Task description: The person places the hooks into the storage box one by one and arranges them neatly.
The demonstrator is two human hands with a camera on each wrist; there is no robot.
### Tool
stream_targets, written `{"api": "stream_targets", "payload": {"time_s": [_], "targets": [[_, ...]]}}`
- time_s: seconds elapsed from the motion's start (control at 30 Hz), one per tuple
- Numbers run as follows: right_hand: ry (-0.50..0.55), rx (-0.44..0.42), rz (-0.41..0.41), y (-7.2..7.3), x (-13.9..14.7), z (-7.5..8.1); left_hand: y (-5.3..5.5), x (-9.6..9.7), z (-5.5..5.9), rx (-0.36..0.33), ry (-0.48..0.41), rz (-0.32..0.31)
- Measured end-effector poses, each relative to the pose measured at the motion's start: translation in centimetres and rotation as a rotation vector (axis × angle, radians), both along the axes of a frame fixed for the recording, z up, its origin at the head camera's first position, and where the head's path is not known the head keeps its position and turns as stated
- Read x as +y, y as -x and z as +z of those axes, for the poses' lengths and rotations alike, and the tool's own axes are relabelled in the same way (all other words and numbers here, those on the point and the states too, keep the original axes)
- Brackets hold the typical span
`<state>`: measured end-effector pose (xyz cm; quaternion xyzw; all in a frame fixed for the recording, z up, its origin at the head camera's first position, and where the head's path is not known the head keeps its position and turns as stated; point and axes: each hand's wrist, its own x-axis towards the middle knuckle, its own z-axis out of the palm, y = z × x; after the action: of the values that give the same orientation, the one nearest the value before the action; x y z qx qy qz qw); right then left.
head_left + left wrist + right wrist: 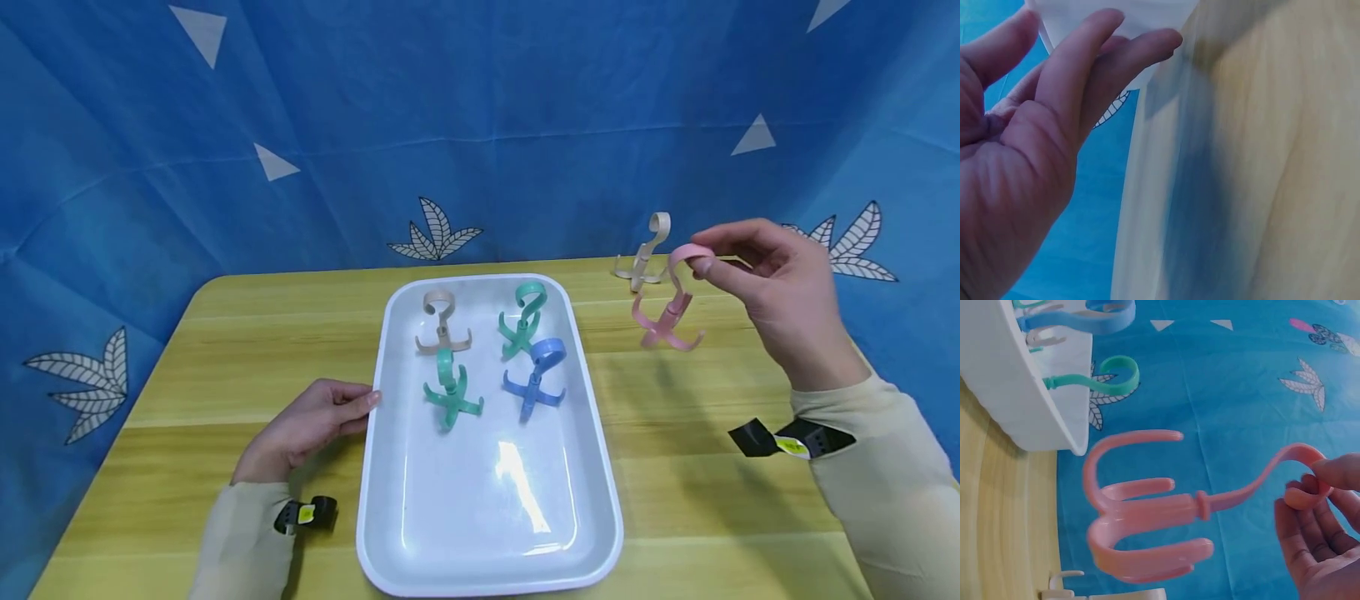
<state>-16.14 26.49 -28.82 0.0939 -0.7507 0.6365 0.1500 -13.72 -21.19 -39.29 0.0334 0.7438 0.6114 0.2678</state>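
My right hand point(780, 292) pinches a pink multi-prong hook point(666, 321) by its curled top, holding it above the table to the right of the white tray point(480, 508). In the right wrist view the pink hook point(1147, 512) lies across the picture, its prongs toward the tray. My left hand point(318, 425) grips the tray's left rim, thumb on the edge and fingers beneath it. Inside the tray's far half stand a beige hook point(443, 333), two green hooks point(519, 333) and a blue hook point(533, 392).
A cream hook point(641, 262) stands on the wooden table point(300, 333) near its back edge, just beyond the pink one. Behind the table hangs a blue cloth point(495, 133) with white triangles and leaf prints.
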Motion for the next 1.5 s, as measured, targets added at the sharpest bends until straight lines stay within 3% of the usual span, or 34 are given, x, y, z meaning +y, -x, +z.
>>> {"api": "stream_targets", "payload": {"time_s": [0.13,0.4,0.67,0.83,1.03,1.23,1.37,1.5], "targets": [[-0.032,0.025,-0.025,-0.4,-0.2,-0.1,-0.1,0.1,0.0,0.012,0.002,0.035],[0.095,0.06,0.06,-1.3,-0.3,0.5,-0.2,0.2,-0.2,0.01,-0.026,0.042],[-0.189,0.075,-0.024,-2.8,-1.2,0.4,-0.2,0.2,-0.2,0.006,-0.034,0.036],[-0.285,0.083,-0.011,-3.2,-1.5,0.3,0.0,0.1,-0.3,0.004,-0.057,0.018],[-0.209,0.106,0.04,-3.6,-1.6,0.6,0.0,-0.1,0.0,-0.015,-0.055,0.003],[-0.213,0.133,0.071,-4.2,-1.7,1.0,0.0,-0.1,0.5,-0.01,0.009,-0.011],[-0.13,0.15,0.161,-4.6,-1.9,1.0,0.2,-0.1,0.5,-0.007,0.022,-0.019],[-0.112,0.159,0.214,-5.2,-2.2,1.3,0.1,-0.1,0.5,-0.008,0.023,-0.019]]}}
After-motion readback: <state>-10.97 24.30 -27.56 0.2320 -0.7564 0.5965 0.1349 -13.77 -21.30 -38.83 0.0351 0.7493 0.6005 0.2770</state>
